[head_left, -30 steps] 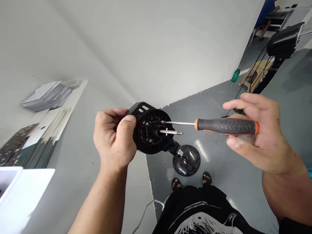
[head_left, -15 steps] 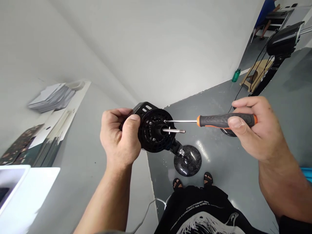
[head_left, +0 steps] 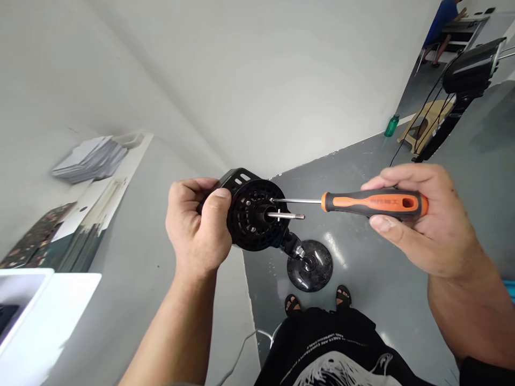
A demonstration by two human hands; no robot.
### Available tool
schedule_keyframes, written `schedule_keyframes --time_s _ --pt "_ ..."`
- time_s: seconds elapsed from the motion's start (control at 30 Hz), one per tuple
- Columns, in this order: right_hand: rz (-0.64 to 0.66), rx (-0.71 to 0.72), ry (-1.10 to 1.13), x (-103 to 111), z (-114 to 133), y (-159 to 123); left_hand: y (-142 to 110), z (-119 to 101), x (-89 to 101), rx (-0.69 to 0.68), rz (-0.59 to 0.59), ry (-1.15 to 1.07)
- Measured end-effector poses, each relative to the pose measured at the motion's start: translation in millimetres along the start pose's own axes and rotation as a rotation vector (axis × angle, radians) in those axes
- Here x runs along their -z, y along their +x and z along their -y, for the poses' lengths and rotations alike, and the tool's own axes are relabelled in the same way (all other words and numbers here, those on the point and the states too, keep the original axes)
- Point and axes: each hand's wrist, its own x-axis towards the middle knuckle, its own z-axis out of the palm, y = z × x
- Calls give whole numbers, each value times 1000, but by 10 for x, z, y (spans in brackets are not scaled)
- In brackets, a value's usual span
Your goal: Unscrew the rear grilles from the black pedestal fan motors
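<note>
A black fan motor housing [head_left: 256,236], vented and round at the front, is gripped by my left hand [head_left: 199,228] from its left side. From its centre a thin metal shaft [head_left: 292,216] with a threaded end points right, with a small cross pin near its base. My right hand [head_left: 426,214] holds an orange and black screwdriver [head_left: 368,203] level. The screwdriver's tip meets a screw at the upper right of the housing's face. Two other screws show on that face. Below, the housing joins a stand with a round black base [head_left: 309,276] on the floor.
At right stands another black fan body [head_left: 469,69] on a pole with hanging cables, near a beige stool [head_left: 432,120] and a green bottle [head_left: 391,125]. Papers and folders [head_left: 90,161] lie at left. A seated person [head_left: 442,24] is at upper right. A white wall [head_left: 281,80] rises ahead.
The screwdriver handle has turned about its axis, so its orange side now faces me. My right fingers have shifted and loosened around it. My left hand and the housing stay nearly still.
</note>
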Motion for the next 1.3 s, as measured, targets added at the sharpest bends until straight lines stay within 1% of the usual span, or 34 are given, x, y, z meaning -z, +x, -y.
schedule_keyframes --time_s 0.07,0.1,0.23,0.3,0.37,0.43,0.5,0.53,0.6,0.67,0.77,0.83,0.97,1.13,1.17,1.23,1.3 --pt "-52 -10 -34 -5 -6 0 8 2 5 -3 1 -8" --pt "-50 -16 -33 -9 -5 3 11 2 6 1 0 -11" --pt "58 6 68 -29 10 15 14 2 1 13 2 -23" --pt "12 10 38 -39 14 16 15 2 -7 0 2 -31" --pt "-36 -15 -8 -41 6 17 17 2 -14 -3 1 -38" --pt "-9 -45 5 -31 -5 17 19 7 -17 4 2 -39" --pt "62 -20 49 -19 -10 16 22 15 -18 9 4 -39" --pt "74 3 51 -16 -9 16 24 20 -17 6 3 -40" --pt "34 42 32 -19 -3 20 26 27 -13 1 -2 -37" --pt "1 49 12 -30 3 27 29 29 -6 2 -5 -32" --pt "41 31 55 -40 10 37 31 22 1 4 0 -35" --pt "64 51 51 -37 16 41 31 15 -1 2 -2 -34" --pt "13 95 -9 -19 25 47 24 12 -15 8 -9 -28" --pt "93 71 60 -20 17 38 20 42 -8 4 -7 -34" --pt "71 66 59 -31 14 38 19 47 -4 -6 -6 -34" --pt "-11 48 26 -58 10 45 16 50 2 -21 -7 -30" --pt "-73 14 -9 -81 16 54 13 47 7 -11 -7 -27"
